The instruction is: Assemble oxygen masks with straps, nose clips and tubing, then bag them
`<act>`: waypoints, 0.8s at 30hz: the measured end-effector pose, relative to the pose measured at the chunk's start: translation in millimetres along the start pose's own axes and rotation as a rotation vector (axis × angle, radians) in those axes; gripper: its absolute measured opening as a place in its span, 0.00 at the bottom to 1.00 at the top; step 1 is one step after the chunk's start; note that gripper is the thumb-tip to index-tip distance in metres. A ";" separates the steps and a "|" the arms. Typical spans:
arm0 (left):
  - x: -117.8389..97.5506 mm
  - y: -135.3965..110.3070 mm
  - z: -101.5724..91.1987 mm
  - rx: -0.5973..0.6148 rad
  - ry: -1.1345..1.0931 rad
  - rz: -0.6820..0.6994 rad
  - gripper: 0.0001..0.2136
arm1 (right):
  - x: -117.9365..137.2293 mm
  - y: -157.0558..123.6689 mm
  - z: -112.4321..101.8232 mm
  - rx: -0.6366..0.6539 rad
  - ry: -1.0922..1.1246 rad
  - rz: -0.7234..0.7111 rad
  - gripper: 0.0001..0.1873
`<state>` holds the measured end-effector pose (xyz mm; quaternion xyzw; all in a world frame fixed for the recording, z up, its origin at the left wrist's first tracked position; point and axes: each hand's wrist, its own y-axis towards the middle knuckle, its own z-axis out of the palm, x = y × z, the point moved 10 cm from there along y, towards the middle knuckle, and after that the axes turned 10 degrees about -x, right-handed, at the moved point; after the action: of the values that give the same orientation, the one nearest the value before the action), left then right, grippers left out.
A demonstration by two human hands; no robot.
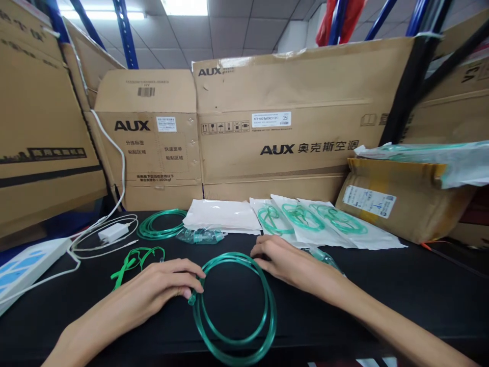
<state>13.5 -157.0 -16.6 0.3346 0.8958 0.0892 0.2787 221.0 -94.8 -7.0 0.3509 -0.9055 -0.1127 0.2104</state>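
Observation:
A coil of clear green tubing (pixel 270 326) lies in loose loops on the black table in front of me. At the coil's left side, my left hand (pixel 164 283) pinches the tubing close to a green end connector (pixel 192 298). My right hand (pixel 278 259) is at the upper right of the loops, its fingers curled at the tubing; the fingertips are partly hidden. Just left of my left hand is a bright green elastic strap (pixel 130 262), partly covered by it. Behind my right forearm, a clear plastic piece (pixel 324 256) shows in part.
Farther back lie another green tubing coil (pixel 147 227), a clear mask-like part (pixel 200 236), a white pouch (pixel 221 214) and several packs with green tubing (pixel 301 218). A power strip (pixel 34 267) and charger (pixel 113 232) are at left. Cardboard boxes (pixel 298 97) wall the back.

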 end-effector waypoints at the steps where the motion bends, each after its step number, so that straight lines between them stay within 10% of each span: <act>1: -1.5 1.0 0.6 0.002 -0.003 0.011 0.16 | 1.2 -0.4 0.6 0.006 0.015 0.006 0.11; 15: 2.7 4.5 6.5 -0.048 -0.013 0.088 0.09 | 28.5 6.2 -5.2 0.142 0.340 0.045 0.14; 24: -9.3 5.7 6.1 -0.029 0.030 0.053 0.09 | 9.6 10.3 3.4 -0.049 0.357 0.123 0.11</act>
<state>25.7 -158.8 -15.5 0.3529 0.8892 0.1145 0.2678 207.0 -93.7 -3.5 0.3041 -0.8705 -0.0576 0.3826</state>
